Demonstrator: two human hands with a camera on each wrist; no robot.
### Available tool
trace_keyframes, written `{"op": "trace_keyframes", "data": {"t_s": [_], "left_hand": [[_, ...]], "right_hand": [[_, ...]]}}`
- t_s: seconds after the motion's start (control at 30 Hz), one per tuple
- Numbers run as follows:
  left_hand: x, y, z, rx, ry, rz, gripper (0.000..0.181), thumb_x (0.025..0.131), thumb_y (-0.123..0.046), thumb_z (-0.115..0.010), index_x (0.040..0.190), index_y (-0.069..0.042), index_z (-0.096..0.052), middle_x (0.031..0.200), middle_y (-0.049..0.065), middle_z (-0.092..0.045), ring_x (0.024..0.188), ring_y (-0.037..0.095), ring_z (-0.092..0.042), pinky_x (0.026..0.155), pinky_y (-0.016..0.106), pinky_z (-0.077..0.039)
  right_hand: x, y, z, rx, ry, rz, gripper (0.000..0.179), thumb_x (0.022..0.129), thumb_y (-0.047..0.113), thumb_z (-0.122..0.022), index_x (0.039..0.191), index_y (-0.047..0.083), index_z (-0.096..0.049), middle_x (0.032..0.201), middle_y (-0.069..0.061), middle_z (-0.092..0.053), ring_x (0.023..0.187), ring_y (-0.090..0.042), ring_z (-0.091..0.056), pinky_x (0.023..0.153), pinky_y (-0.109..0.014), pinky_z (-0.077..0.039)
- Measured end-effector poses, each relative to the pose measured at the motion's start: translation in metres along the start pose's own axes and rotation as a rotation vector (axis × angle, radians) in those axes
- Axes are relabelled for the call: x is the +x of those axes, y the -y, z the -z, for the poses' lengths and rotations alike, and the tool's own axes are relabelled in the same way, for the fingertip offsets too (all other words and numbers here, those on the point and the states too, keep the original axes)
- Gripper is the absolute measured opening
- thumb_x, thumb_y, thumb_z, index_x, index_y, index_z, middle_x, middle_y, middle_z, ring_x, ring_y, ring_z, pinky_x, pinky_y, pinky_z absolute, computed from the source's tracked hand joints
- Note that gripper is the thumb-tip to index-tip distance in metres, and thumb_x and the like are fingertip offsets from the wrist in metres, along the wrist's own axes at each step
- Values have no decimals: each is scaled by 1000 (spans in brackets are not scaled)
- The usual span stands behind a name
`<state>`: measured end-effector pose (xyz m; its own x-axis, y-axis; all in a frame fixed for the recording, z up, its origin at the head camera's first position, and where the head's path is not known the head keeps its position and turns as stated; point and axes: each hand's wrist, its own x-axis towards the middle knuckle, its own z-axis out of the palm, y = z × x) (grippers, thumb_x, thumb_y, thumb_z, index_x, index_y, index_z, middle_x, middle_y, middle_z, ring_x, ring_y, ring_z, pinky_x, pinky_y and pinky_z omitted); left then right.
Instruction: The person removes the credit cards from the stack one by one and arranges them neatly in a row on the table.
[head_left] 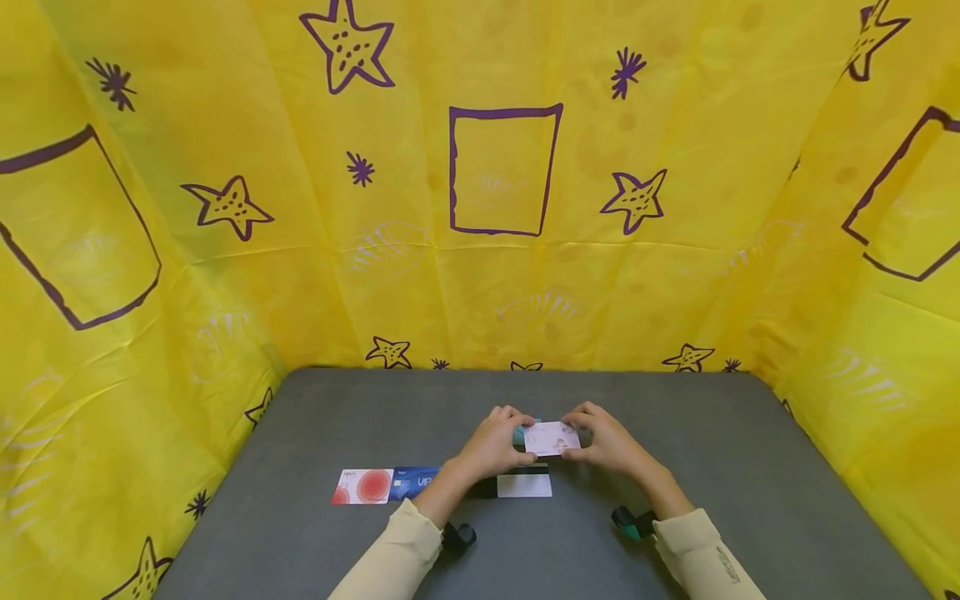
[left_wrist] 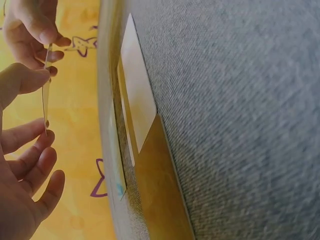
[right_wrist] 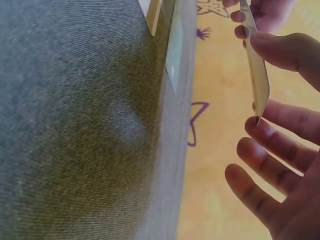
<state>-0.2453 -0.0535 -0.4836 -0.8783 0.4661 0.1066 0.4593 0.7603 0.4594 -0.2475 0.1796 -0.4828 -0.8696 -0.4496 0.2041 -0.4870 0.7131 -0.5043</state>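
Observation:
Over the middle of the table, a pale card with a faint print (head_left: 552, 439) is held up between my two hands. My left hand (head_left: 487, 446) pinches its left end between thumb and fingers, and my right hand (head_left: 611, 442) does the same at the right end. Edge-on, the thin card (right_wrist: 259, 75) shows in the right wrist view, with the lower fingers spread apart. Behind the left fingertips, a teal card (head_left: 519, 434) is partly hidden. Nearer lies a row: a red-and-white card (head_left: 363, 486), a blue VIP card (head_left: 408, 481), a glossy dark card (left_wrist: 160, 185) and a white card with a black stripe (head_left: 524, 485).
A grey cloth-covered table (head_left: 675, 417) stretches beneath both arms. Yellow curtains (head_left: 420, 292) with purple starfish drawings enclose its back and sides. Black straps with small devices sit at both wrists. My left forearm covers part of the card row.

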Motion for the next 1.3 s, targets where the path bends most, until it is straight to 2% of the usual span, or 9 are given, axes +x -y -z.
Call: {"op": "trace_keyframes", "data": {"t_s": [0.27, 0.47, 0.63, 0.83, 1.03, 1.3], "left_hand": [[-3, -4, -5, 15, -3, 0, 51, 78, -38, -78, 123, -18, -65, 116, 2, -59, 105, 19, -51, 90, 36, -44], [-4, -8, -10, 8, 24, 12, 50, 79, -39, -78, 123, -18, -65, 115, 2, -59, 105, 18, -50, 91, 36, -43], [-4, -10, -15, 26, 40, -4, 50, 79, -35, -79, 123, -17, -66, 115, 2, -60, 107, 19, -51, 93, 35, -44], [-3, -13, -20, 44, 63, 1, 52, 77, -34, -79, 124, -16, -65, 119, 3, -61, 111, 20, -51, 95, 36, -43], [-3, -17, -26, 51, 81, 16, 52, 77, -35, -79, 123, -17, -65, 117, 2, -60, 107, 16, -49, 90, 32, -45], [-2, -20, -33, 64, 105, -10, 47, 78, -34, -79, 119, -15, -67, 111, 2, -62, 98, 16, -50, 85, 30, -44]], "right_hand": [[-8, -4, -1, 4, 2, -1, 44, 73, 26, -84, 110, 8, -70, 102, -1, -59, 95, -20, -56, 84, -39, -47], [-13, -8, -2, 9, 9, -9, 43, 73, 26, -85, 109, 7, -70, 102, -1, -59, 94, -18, -56, 82, -37, -47], [-18, -12, -5, 8, 7, -22, 42, 72, 24, -85, 108, 9, -70, 101, 0, -59, 93, -16, -56, 81, -35, -46], [-23, -15, -5, 0, 18, -28, 42, 71, 23, -85, 107, 7, -70, 101, 0, -59, 92, -17, -56, 82, -37, -47], [-26, -19, -4, -19, 48, -25, 44, 72, 25, -85, 108, 6, -69, 101, -1, -59, 90, -16, -56, 80, -35, -47], [-30, -24, -3, 17, 104, -45, 43, 73, 27, -84, 107, 6, -69, 100, -1, -59, 86, -13, -53, 74, -28, -45]]}}
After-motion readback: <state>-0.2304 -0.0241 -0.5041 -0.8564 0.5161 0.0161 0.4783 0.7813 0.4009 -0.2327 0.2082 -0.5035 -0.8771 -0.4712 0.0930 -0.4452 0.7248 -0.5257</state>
